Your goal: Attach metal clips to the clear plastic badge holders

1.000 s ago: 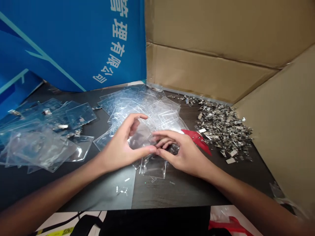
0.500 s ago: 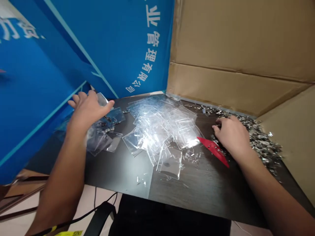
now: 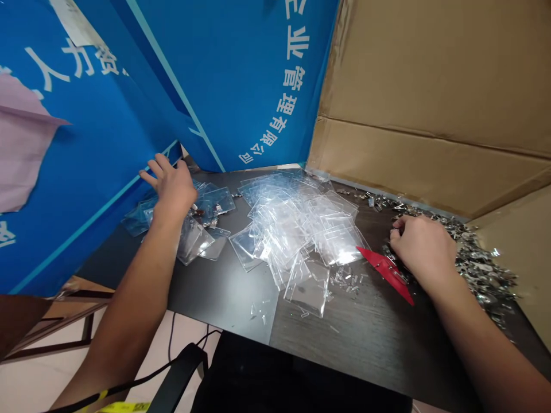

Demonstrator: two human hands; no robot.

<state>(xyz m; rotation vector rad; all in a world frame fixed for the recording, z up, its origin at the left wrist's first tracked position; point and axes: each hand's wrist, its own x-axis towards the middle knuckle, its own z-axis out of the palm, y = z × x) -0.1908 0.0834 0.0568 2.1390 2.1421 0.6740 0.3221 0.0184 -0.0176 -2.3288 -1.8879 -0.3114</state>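
Note:
My left hand (image 3: 170, 183) lies fingers stretched out on a small heap of clear plastic sleeves with metal clips (image 3: 204, 229) at the table's left, close to the blue board. My right hand (image 3: 419, 246) rests on a heap of small metal clips (image 3: 477, 264) at the right, its fingers curled down into the clips; what they pinch is hidden. Between the hands spreads a larger pile of clear plastic sleeves (image 3: 297, 229). One sleeve (image 3: 307, 287) lies apart at its near edge. A flat red piece (image 3: 387, 272) lies just left of my right hand.
The dark table (image 3: 232, 292) is walled by a blue printed board (image 3: 215, 86) at the left and back and by brown cardboard (image 3: 430, 86) at the back and right. Small clear scraps (image 3: 262, 310) lie near the front edge. A black object (image 3: 267, 378) stands below the table.
The hands parted from the middle: my left hand carried a clear sleeve to the left heap and now lies flat on it, and my right hand went to the clip heap. The view swung left.

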